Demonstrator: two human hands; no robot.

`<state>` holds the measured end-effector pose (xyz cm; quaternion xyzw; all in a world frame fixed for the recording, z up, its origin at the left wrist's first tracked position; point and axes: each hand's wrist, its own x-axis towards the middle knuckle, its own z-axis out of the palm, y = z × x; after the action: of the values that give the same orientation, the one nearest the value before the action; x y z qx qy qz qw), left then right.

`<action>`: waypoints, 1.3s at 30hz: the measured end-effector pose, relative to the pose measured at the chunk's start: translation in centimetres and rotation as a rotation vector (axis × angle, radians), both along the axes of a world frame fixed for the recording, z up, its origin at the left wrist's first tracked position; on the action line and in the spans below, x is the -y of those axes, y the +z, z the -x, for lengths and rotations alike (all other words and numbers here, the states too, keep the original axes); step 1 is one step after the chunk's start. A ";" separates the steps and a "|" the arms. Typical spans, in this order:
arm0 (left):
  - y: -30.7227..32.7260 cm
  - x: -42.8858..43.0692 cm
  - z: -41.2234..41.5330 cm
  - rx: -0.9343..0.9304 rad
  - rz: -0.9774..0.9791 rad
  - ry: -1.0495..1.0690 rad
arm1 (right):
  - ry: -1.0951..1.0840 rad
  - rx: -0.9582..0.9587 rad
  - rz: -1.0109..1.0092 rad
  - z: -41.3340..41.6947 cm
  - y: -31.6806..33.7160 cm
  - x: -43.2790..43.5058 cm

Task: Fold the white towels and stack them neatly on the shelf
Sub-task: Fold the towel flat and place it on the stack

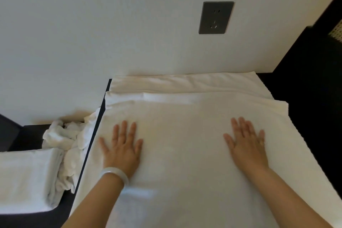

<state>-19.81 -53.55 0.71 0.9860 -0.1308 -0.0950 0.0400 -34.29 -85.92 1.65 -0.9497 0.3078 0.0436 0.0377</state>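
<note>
A large white towel [185, 135] lies spread flat over a dark table, with folded layers showing along its far edge near the wall. My left hand [121, 146] presses flat on the towel's left part, fingers straight and spread, a pale bangle on the wrist. My right hand [247, 142] lies flat on the right part, fingers straight. To the left, lower down, a folded white towel [24, 179] rests on a dark surface, and a crumpled white towel [68, 140] is heaped beside it.
A white wall stands right behind the table, with a dark grey power socket [215, 17] on it. The table's dark edge [92, 140] runs down the left of the towel. Dark furniture [314, 79] fills the right side.
</note>
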 end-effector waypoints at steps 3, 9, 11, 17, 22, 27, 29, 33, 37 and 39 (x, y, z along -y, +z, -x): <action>1.0 0.9 1.5 -0.008 0.052 0.045 | 0.006 0.026 -0.018 -0.2 1.5 -2.5; -0.5 -1.0 8.0 0.051 -0.007 -0.188 | 0.129 0.032 0.001 4.4 -1.0 -7.6; -1.0 -2.8 7.3 0.080 -0.016 -0.138 | 0.068 0.006 0.001 5.2 -1.4 -6.3; -0.2 -0.7 2.7 0.011 -0.005 -0.029 | 0.092 -0.033 -0.029 -0.1 -0.5 -4.5; 0.9 2.2 -3.6 -0.083 -0.032 0.009 | 0.104 -0.088 -0.130 -7.9 0.7 -1.0; 2.0 5.2 -0.3 0.071 0.060 -0.128 | 0.218 0.112 0.013 -8.5 2.0 -6.8; 1.2 5.8 3.6 0.088 0.072 -0.292 | 0.418 0.170 -0.010 -6.3 0.6 -10.7; -0.4 2.2 3.7 0.015 0.019 -0.299 | 0.427 0.106 -0.041 -3.3 -1.6 -9.3; 0.0 -1.8 -0.8 -0.001 -0.026 -0.029 | 0.113 0.055 0.008 -3.4 -0.6 -3.9; 0.7 -1.4 -1.3 -0.043 -0.058 0.088 | 0.019 -0.014 -0.016 -3.9 0.2 -3.9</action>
<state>-18.54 -52.19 1.37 0.9893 -0.0837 -0.1180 0.0185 -30.40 -81.98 1.80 -0.9519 0.2986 0.0533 0.0427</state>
